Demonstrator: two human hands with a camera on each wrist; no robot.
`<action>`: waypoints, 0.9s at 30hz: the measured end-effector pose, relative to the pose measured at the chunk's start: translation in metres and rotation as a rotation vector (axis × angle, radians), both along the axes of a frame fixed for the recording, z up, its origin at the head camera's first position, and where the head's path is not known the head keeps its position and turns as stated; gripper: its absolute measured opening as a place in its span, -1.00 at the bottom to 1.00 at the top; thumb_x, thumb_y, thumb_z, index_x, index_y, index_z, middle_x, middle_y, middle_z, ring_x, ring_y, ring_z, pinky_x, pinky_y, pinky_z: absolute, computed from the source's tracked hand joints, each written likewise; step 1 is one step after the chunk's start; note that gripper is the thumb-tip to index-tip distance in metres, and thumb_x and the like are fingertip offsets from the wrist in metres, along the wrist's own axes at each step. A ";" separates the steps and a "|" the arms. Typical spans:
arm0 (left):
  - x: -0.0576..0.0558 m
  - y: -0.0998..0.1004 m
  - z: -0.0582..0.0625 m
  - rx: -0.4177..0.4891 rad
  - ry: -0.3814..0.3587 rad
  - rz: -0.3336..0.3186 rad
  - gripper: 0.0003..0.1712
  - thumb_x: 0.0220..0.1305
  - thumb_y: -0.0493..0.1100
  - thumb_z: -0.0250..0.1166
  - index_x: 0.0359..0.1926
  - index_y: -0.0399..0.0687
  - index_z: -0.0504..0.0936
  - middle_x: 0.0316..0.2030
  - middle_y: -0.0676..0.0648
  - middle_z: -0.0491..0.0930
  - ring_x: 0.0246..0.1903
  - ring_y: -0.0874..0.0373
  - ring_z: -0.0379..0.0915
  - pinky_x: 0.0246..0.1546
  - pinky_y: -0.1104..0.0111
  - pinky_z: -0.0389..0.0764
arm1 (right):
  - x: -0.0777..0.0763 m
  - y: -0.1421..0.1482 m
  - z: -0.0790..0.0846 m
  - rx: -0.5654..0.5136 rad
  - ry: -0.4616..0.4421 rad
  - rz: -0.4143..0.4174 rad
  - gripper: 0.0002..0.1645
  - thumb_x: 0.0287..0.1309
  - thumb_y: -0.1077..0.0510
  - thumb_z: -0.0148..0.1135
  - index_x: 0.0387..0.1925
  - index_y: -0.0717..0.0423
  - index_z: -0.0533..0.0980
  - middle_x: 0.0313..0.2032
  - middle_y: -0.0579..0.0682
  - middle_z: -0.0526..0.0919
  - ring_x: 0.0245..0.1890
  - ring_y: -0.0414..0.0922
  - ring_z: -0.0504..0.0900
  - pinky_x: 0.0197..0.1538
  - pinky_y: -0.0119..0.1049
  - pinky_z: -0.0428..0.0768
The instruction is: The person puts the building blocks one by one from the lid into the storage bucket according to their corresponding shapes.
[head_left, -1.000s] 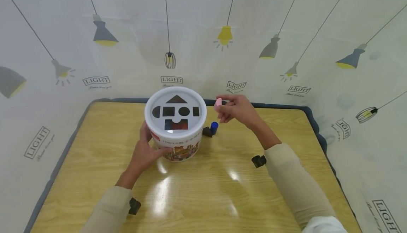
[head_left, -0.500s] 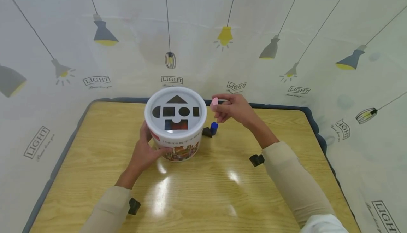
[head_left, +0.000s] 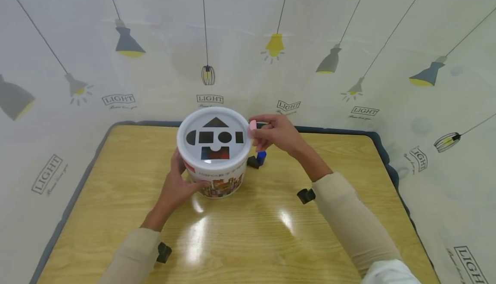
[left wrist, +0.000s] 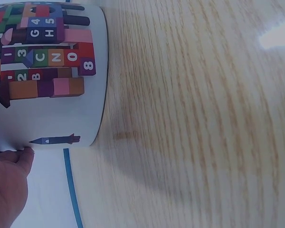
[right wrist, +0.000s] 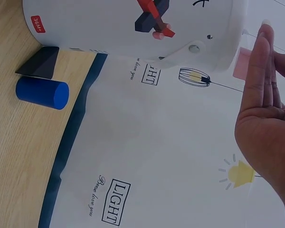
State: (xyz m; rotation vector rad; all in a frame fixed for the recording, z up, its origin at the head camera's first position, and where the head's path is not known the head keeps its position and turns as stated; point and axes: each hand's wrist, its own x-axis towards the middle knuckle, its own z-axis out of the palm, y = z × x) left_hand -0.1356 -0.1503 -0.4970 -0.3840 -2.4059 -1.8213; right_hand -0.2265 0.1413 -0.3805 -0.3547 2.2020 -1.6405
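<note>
A white toy-block bucket stands upright at the back of the table, left of centre. Its grey-white lid has cut-outs: a triangle, a half disc, a circle, rectangles and an arch. Against the bucket's left side, my left hand holds on, thumb across the printed front and fingers round the far side. My right hand pinches a small pink block between thumb and fingers, at the lid's right rim. Below that hand lie a blue cylinder block and a black triangular block, close beside the bucket.
The wooden table has a dark blue edge along the back. Right behind it rises a pale wall covering printed with lamps. Black wrist mounts show below both forearms.
The right hand has moved left with the pink block, from beside the bucket to the lid's right rim. The left hand and bucket stay in place.
</note>
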 end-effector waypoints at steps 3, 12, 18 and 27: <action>0.001 0.000 0.000 -0.002 0.000 0.001 0.48 -0.20 -0.27 0.63 0.53 0.40 -0.23 0.37 -0.19 0.26 0.33 -0.16 0.21 0.36 -0.18 0.22 | 0.000 -0.005 -0.002 -0.004 0.001 0.012 -0.45 0.20 0.12 0.32 0.22 0.14 0.48 -0.45 0.18 0.70 -0.50 0.02 0.71 -0.29 -0.07 0.78; -0.013 -0.006 -0.035 -0.001 0.000 0.026 0.52 -0.28 -0.11 0.68 0.52 0.48 -0.22 0.36 -0.02 0.29 0.33 -0.06 0.23 0.36 -0.16 0.25 | 0.002 -0.021 0.000 -0.041 -0.040 0.027 -0.45 0.17 0.13 0.35 0.18 0.19 0.48 -0.47 0.18 0.70 -0.51 -0.02 0.71 -0.23 0.06 0.75; -0.008 -0.004 -0.024 0.002 -0.003 0.034 0.51 -0.26 -0.19 0.67 0.52 0.45 -0.22 0.35 -0.13 0.29 0.33 -0.14 0.21 0.36 -0.17 0.23 | 0.003 -0.030 0.000 -0.056 -0.052 0.026 -0.48 0.18 0.14 0.33 0.16 0.19 0.49 -0.46 0.18 0.70 -0.53 -0.03 0.70 -0.26 -0.01 0.77; 0.003 0.000 -0.002 -0.015 -0.016 0.011 0.45 -0.16 -0.24 0.62 0.53 0.38 -0.24 0.38 -0.18 0.23 0.36 -0.13 0.17 0.40 -0.11 0.21 | 0.004 -0.046 -0.004 -0.064 -0.036 0.044 -0.49 0.17 0.11 0.35 0.16 0.12 0.51 -0.45 0.16 0.71 -0.52 -0.02 0.71 -0.32 -0.09 0.77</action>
